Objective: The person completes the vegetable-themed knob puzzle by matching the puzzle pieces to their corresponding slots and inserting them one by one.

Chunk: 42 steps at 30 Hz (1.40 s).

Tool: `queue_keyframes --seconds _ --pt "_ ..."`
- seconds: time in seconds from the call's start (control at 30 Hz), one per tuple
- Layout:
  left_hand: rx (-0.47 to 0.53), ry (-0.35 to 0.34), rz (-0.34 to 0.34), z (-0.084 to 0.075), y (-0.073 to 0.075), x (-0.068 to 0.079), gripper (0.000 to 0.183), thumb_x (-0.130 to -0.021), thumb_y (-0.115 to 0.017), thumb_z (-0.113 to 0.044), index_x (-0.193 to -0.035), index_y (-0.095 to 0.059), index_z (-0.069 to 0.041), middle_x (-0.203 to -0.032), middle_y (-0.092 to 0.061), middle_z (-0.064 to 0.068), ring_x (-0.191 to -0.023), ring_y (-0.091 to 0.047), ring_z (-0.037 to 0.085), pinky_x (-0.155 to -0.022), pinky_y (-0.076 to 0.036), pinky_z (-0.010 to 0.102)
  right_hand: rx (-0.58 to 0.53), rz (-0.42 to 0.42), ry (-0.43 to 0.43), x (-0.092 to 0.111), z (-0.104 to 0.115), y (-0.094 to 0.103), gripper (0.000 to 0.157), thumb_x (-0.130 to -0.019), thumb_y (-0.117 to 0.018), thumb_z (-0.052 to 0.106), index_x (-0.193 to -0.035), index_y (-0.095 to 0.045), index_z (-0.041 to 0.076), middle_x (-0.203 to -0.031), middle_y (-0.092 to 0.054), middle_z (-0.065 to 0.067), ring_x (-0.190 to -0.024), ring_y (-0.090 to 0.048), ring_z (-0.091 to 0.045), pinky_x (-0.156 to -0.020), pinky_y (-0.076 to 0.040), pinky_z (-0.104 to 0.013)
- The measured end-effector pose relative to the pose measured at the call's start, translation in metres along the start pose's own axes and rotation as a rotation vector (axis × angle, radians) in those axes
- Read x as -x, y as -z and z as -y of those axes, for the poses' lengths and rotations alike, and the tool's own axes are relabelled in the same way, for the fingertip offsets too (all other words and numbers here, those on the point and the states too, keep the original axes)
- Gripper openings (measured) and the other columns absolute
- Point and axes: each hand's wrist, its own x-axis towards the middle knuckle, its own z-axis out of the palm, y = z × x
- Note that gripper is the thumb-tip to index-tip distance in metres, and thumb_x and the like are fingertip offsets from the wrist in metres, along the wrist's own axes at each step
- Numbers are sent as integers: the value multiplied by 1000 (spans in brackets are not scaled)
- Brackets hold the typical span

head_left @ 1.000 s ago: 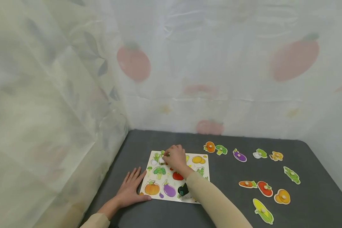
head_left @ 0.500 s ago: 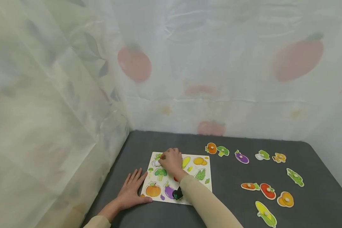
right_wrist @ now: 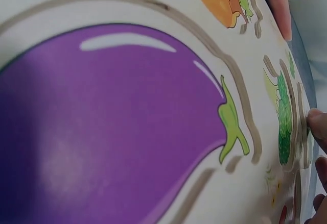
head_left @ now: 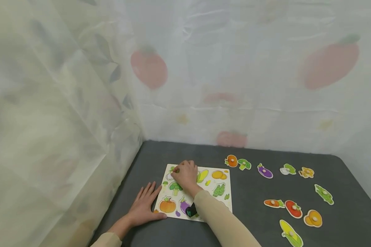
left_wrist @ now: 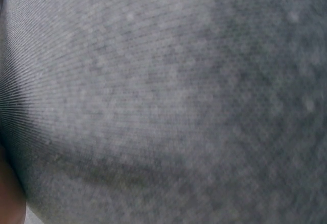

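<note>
A white puzzle board [head_left: 204, 219] printed with vegetables lies on the dark table. My right hand [head_left: 187, 176] is over its upper left part, thumb and fingers pinching a white turnip piece with green leaves [head_left: 169, 176] at the turnip's outline. The fingers hide much of that piece; whether it sits fully in its recess I cannot tell. In the right wrist view, the printed eggplant [right_wrist: 127, 117] looms large, and the fingertips [right_wrist: 318, 124] are at the board's far side. My left hand [head_left: 143, 207] lies spread on the table, thumb and fingertips at the board's left edge.
Right of the board lie loose knobbed pieces: pumpkin [head_left: 232, 161], broccoli [head_left: 244, 164], eggplant [head_left: 266, 172], cabbage [head_left: 290, 169], ginger [head_left: 309, 172], pea pod [head_left: 324, 194], carrot [head_left: 272, 203], tomato [head_left: 292, 210], potato [head_left: 313, 219] and corn [head_left: 288, 230]. Curtains [head_left: 235, 120] border the table.
My right hand has shifted slightly left with the turnip piece, from beside the printed turnip onto it, then stayed there. The left hand keeps its place at the board's edge.
</note>
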Motion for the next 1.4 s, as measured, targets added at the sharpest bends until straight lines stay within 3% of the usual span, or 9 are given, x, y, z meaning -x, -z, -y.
queue_keyframes --seconds 0.57,0.77,1.0,1.2,1.4 --pt "-17 33 31 -1 0 1 120 -71 -68 -86 -165 -21 -29 -171 -9 6 -157 -1 28 -122 1 56 11 7 -3 1 2 -1 14 -89 -78 44 -87 -81 30 -105 -62 3 -110 -48 -26 -92 -38 -50" --pt "-9 26 49 -6 5 2 119 -73 -69 -83 -165 -23 -23 -171 -10 11 -157 -1 34 -122 0 58 37 18 -4 1 3 1 14 -90 -77 44 -85 -81 31 -103 -61 4 -109 -48 -25 -93 -38 -49" --pt "15 19 48 -5 8 1 118 -74 -71 -80 -165 -25 -20 -170 -10 14 -156 -2 36 -121 0 60 63 82 59 -1 3 9 20 -94 -73 44 -102 -82 28 -114 -63 -1 -116 -48 -28 -95 -38 -49" --pt "-7 7 47 -2 6 -7 118 -74 -70 -82 -165 -25 -20 -170 -12 14 -156 -3 37 -121 -1 61 -103 138 73 -7 -21 48 32 -99 -67 38 -128 -75 25 -134 -61 -6 -130 -44 -35 -105 -36 -57" --pt "-10 -15 42 -4 9 -15 119 -73 -70 -82 -165 -26 -19 -170 -12 15 -156 -4 37 -121 -2 61 -211 68 80 -14 -55 111 34 -99 -70 34 -131 -72 22 -137 -60 -8 -135 -41 -36 -110 -31 -61"
